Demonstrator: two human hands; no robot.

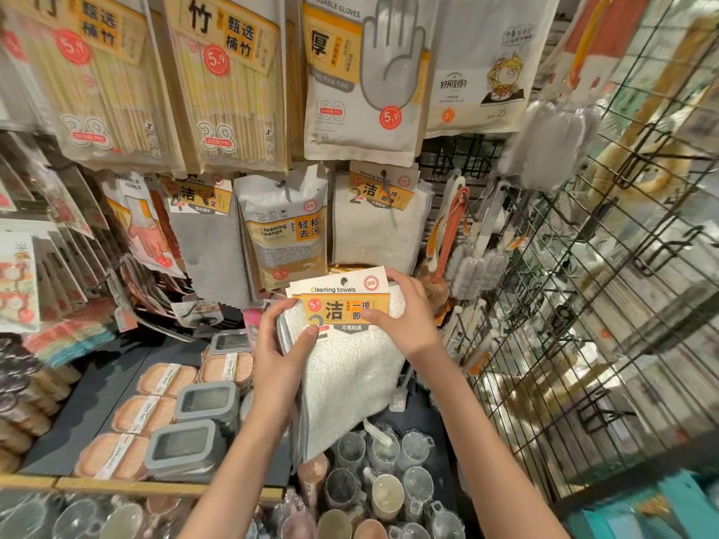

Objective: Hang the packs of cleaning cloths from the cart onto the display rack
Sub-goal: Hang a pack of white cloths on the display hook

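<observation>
Both hands hold a stack of white cleaning cloth packs (pixel 350 367) with a card header reading "Cleaning towels" in front of the display rack. My left hand (pixel 280 352) grips the stack's left edge, thumb on the orange label. My right hand (pixel 404 317) grips the header's right side, thumb on the front. Straight above, a matching pack of white cleaning towels (pixel 379 223) hangs on a rack hook. The cart is not in view.
Cleaning sponge packs (pixel 286 231) and grey cloths (pixel 210 243) hang to the left, bamboo chopstick packs (pixel 229 83) and gloves above. Brushes (pixel 472 262) hang to the right beside a black wire grid (pixel 583 305). Below are grey-lidded boxes (pixel 194 445) and plastic cups (pixel 373 484).
</observation>
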